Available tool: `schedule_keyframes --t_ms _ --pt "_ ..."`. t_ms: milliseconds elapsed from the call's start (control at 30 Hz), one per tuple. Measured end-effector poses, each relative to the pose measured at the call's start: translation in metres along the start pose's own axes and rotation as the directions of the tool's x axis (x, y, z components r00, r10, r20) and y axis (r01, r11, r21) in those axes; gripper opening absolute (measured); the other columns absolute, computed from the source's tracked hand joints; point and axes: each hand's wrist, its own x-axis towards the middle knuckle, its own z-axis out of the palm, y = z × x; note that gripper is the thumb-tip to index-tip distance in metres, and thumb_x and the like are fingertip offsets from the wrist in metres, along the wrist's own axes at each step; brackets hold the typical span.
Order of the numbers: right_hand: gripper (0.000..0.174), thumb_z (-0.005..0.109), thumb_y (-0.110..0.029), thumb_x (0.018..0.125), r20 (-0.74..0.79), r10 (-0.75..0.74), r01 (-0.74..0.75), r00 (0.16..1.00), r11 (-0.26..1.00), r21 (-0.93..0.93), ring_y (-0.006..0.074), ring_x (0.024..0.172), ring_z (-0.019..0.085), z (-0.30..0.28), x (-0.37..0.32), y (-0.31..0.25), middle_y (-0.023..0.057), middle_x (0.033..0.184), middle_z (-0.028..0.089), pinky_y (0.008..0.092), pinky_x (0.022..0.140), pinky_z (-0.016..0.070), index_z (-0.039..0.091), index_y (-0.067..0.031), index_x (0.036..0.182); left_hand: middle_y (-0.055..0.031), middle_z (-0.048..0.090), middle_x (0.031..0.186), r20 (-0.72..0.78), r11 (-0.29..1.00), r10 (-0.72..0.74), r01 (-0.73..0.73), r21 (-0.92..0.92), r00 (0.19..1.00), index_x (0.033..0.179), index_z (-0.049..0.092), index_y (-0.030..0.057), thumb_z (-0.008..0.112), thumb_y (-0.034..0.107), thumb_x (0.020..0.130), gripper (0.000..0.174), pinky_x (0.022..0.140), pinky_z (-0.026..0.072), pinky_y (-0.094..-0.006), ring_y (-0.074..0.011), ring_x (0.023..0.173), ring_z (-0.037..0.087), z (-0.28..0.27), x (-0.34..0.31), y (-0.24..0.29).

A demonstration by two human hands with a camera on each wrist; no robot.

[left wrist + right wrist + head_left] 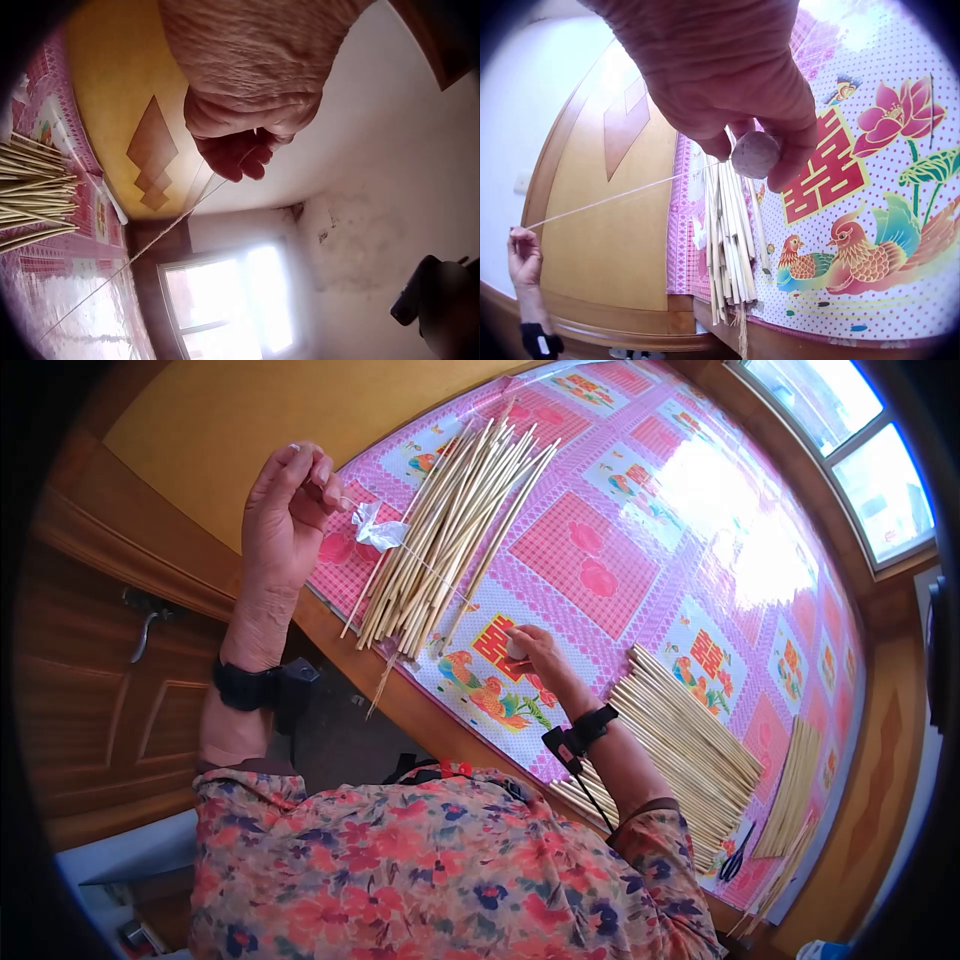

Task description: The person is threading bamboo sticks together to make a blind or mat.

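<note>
My left hand (285, 520) is raised left of a loose pile of thin pale sticks (450, 530). Its curled fingers pinch a thin string (150, 244), which stretches taut across to my right hand (727, 82) in the right wrist view. Between thumb and fingers, the right hand grips a round whitish object (756, 154), held above the tablecloth just right of the pile. A crumpled white piece (378, 528) lies at the pile's left side. A thin line crosses the sticks near their lower part. Frayed strands hang over the table edge below them.
Longer sticks (680, 750) lie side by side at the right, with a smaller bundle (790, 790) beyond. Dark scissors (737, 857) lie between these groups. The patterned tablecloth (590, 565) covers the table; a window (880, 470) is at upper right, a wooden door (100, 700) at left.
</note>
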Motion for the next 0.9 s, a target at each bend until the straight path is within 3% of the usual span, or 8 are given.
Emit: schedule_keyframes --t_ms 100,200,300,367,600,700,800,900 --pt "0.044 0.051 -0.03 0.085 -0.014 0.013 -0.011 1.0 0.995 0.094 0.0181 0.077 0.058 0.018 0.026 -0.008 0.0168 0.101 0.056 0.0296 0.06 0.0502 0.046 -0.0017 0.118 -0.0019 0.045 0.071 0.011 0.999 -0.028 0.027 0.043 1.0 0.085 0.05 0.0071 0.051 0.015 0.086 0.008 0.061 0.0398 -0.0276 -0.0131 0.064 0.046 -0.006 0.002 0.011" --pt "0.047 0.053 -0.029 0.083 -0.028 -0.167 0.167 0.986 0.986 -0.012 0.0207 0.081 0.058 0.014 0.044 0.012 0.0164 0.102 0.056 0.0289 0.06 0.0501 0.044 -0.0005 0.119 -0.0018 0.045 0.071 -0.021 0.997 0.01 -0.009 0.071 1.0 0.084 0.05 0.0071 0.05 0.016 0.087 0.009 0.06 0.0397 -0.0266 -0.0132 0.064 0.046 -0.007 -0.004 0.006" --pt "0.047 0.056 -0.026 0.08 -0.084 -0.274 0.239 0.958 0.926 -0.292 0.0262 0.087 0.058 0.01 0.046 0.02 0.0176 0.104 0.056 0.0322 0.069 0.0492 0.047 0.0015 0.116 -0.0021 0.045 0.071 -0.011 0.997 0.04 -0.04 0.073 0.999 0.085 0.05 0.0067 0.049 0.016 0.087 0.01 0.059 0.04 -0.0263 -0.0137 0.065 0.046 -0.008 -0.006 0.006" --pt "0.045 0.058 -0.024 0.076 0.012 -0.321 0.288 0.947 0.832 -0.474 0.03 0.093 0.056 -0.003 0.041 0.025 0.0192 0.104 0.057 0.0355 0.079 0.0454 0.051 0.0021 0.112 -0.0052 0.051 0.073 0.01 1.0 0.016 -0.017 0.022 1.0 0.087 0.055 0.0041 0.051 0.013 0.086 0.009 0.057 0.0456 -0.0266 -0.0153 0.062 0.051 -0.003 -0.008 0.007" --pt "0.037 0.056 -0.018 0.078 -0.04 -0.288 0.176 0.957 0.684 -0.708 0.0336 0.1 0.053 -0.035 -0.008 0.017 0.0221 0.107 0.055 0.0373 0.085 0.0416 0.053 -0.0005 0.111 -0.0069 0.053 0.072 0.187 0.999 0.024 -0.031 0.035 0.982 0.089 0.055 0.0037 0.049 0.012 0.087 0.011 0.048 0.0437 -0.0218 -0.0128 0.056 0.051 0.03 -0.025 0.008" --pt "0.039 0.054 -0.016 0.079 -0.106 -0.309 0.15 0.945 0.698 -0.7 0.0345 0.102 0.052 -0.045 -0.015 0.016 0.0226 0.108 0.054 0.0375 0.087 0.0407 0.05 -0.0013 0.115 -0.0079 0.054 0.071 0.328 0.997 -0.076 0.065 0.045 0.941 0.089 0.054 0.0028 0.05 0.013 0.087 0.011 0.048 0.0435 -0.0215 -0.0118 0.055 0.052 0.036 -0.039 0.017" --pt "0.041 0.054 -0.014 0.08 -0.051 -0.39 0.234 0.919 0.647 -0.726 0.0298 0.099 0.053 -0.044 0.005 0.016 0.0205 0.112 0.053 0.0358 0.084 0.0428 0.046 -0.0015 0.118 -0.008 0.054 0.07 0.383 0.982 -0.154 0.099 0.159 0.911 0.089 0.054 0.0022 0.05 0.013 0.087 0.012 0.048 0.0426 -0.0213 -0.0109 0.056 0.051 0.042 -0.055 0.032" --pt "0.042 0.055 -0.012 0.08 -0.022 -0.381 0.249 0.924 0.648 -0.72 0.0246 0.093 0.057 -0.026 0.013 0.015 0.0176 0.114 0.053 0.0334 0.078 0.0468 0.045 -0.0015 0.12 -0.0078 0.053 0.07 0.398 0.989 -0.061 0.002 0.147 0.916 0.09 0.054 0.0018 0.049 0.013 0.087 0.012 0.048 0.0423 -0.0215 -0.0117 0.055 0.051 0.042 -0.068 0.047"
